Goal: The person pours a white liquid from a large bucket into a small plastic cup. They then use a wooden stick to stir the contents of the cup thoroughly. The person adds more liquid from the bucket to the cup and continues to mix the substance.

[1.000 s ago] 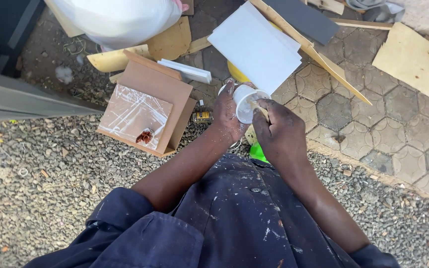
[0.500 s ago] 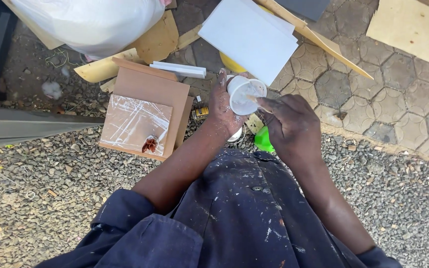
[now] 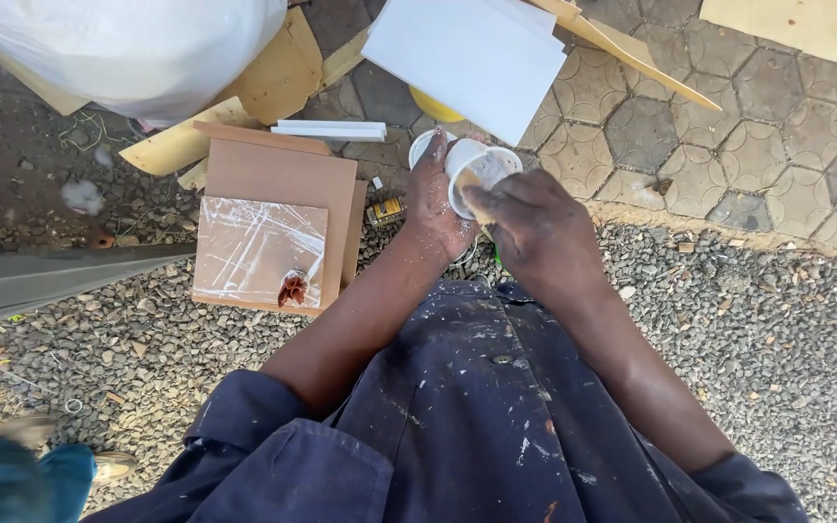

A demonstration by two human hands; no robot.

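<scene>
White tub (image 3: 481,172) in left hand (image 3: 435,201)

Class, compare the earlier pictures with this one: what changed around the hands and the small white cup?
The right hand has moved over the white cup, fingers reaching into its mouth. The left hand still grips the cup. The brown board with its plastic sheet lies unchanged.

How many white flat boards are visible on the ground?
2: a large white board on the paving above the hands, and a narrow white strip beside the brown board. Others may lie hidden underneath.
</scene>
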